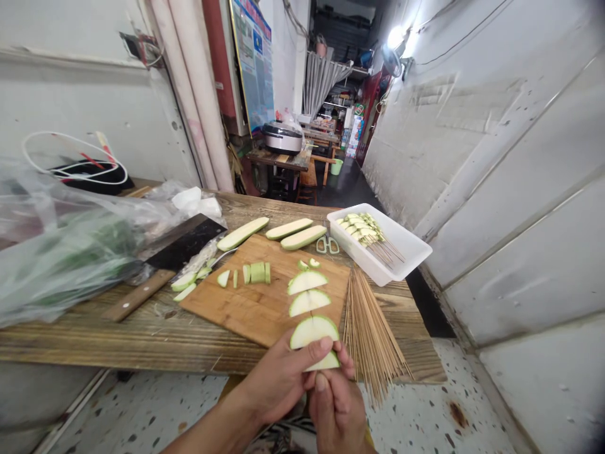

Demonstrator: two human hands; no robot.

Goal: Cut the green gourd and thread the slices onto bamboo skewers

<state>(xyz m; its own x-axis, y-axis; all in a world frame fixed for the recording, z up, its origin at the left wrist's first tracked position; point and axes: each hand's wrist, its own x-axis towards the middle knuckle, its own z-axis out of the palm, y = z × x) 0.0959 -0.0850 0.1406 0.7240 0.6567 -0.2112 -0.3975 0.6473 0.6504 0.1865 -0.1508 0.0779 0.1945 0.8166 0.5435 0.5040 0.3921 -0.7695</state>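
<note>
A plastic bag of greens [70,252] lay at far left, then a cleaver [182,249] beside a bamboo cutting board [265,309] with pale gourd pieces. At the board's near edge, the left hand [278,378] and right hand [336,410] gripped half-round gourd slices [313,333]. Bamboo skewers [373,328] fanned rightward; a white tray [378,243] held skewered slices.

Two hands [278,384] [336,410], three long squash pieces [288,230], about four half-moon slices [308,302] — one cleaver [182,244], one white tray [406,243].
</note>
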